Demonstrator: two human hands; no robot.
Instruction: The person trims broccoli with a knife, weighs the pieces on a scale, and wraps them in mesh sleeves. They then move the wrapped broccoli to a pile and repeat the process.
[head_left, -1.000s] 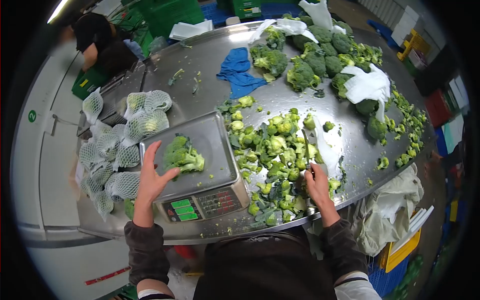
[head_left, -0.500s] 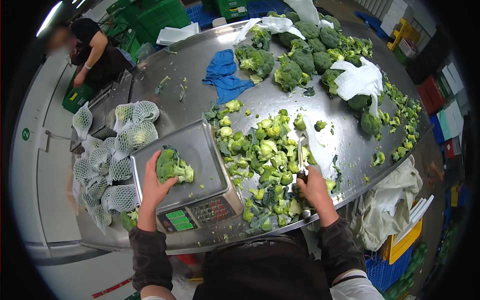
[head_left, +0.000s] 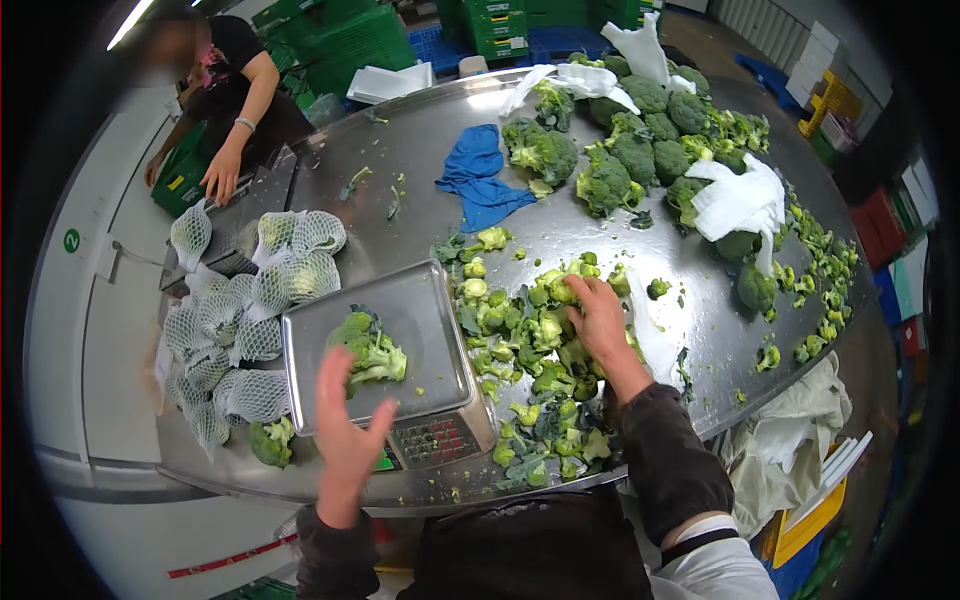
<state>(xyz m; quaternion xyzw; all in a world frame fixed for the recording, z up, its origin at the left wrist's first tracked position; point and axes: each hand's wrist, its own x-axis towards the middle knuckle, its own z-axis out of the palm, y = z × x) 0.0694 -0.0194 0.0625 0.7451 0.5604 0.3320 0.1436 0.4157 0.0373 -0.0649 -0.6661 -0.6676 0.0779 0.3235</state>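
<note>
On the scale's metal tray (head_left: 425, 290) lies a head of broccoli (head_left: 380, 360) with its cut stem facing right. My left hand (head_left: 348, 425) is just in front of it, apart from it as far as I can see, blurred, with thumb and fingers spread. My right hand (head_left: 602, 325) reaches into the heap of broccoli trimmings (head_left: 545, 385), thumb and fingers apart, fingertips touching pale green pieces. No knife shows clearly now. Part of the scale's keypad (head_left: 435, 440) is visible; my left hand covers most of the display.
Net-wrapped heads (head_left: 255, 340) are piled left of the scale, near one bare broccoli head (head_left: 271, 443). A blue cloth (head_left: 480, 180), whole broccoli heads (head_left: 635, 155) and white gloves (head_left: 740, 200) lie farther back. A co-worker (head_left: 245, 90) reaches toward the netted pile.
My left hand has let go of the broccoli head and drawn back toward me. My right hand has left the knife and moved forward into the trimmings. The co-worker's hand has come nearer the netted heads.
</note>
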